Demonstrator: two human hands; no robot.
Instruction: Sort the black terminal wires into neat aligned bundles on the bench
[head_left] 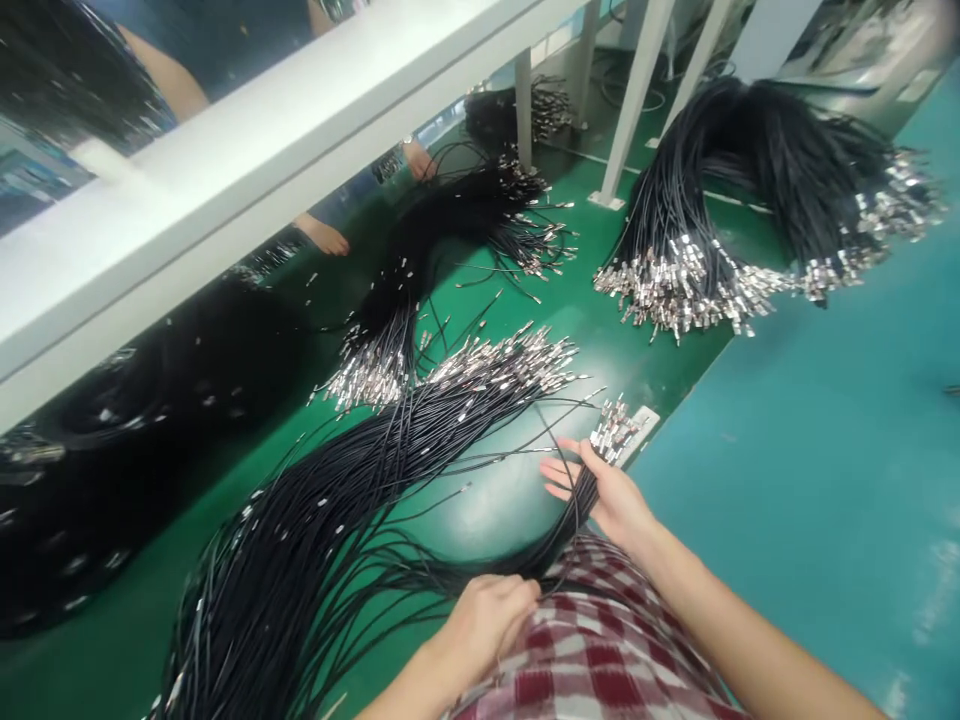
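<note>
A thin bundle of black cables [551, 545] with silvery metal end terminals [615, 428] runs across my lap. Its terminal end lies cradled in my right hand [611, 495], between the thumb and loosely stretched fingers. Lower down, my left hand [491, 612] has its fingers curled over the same bundle, by the checked cloth on my lap. Left of both hands spreads a large pile of black cables [352, 460], its terminals fanned out at the far end. A few loose cables reach from the pile toward my right hand.
Another cable heap [442, 225] lies beyond, and a big draped bundle [750, 150] sits at the upper right. A white table frame [300, 130] crosses the upper left, with legs [634, 110] on the green floor [495, 500]. A co-worker's hand [322, 235] appears under the frame.
</note>
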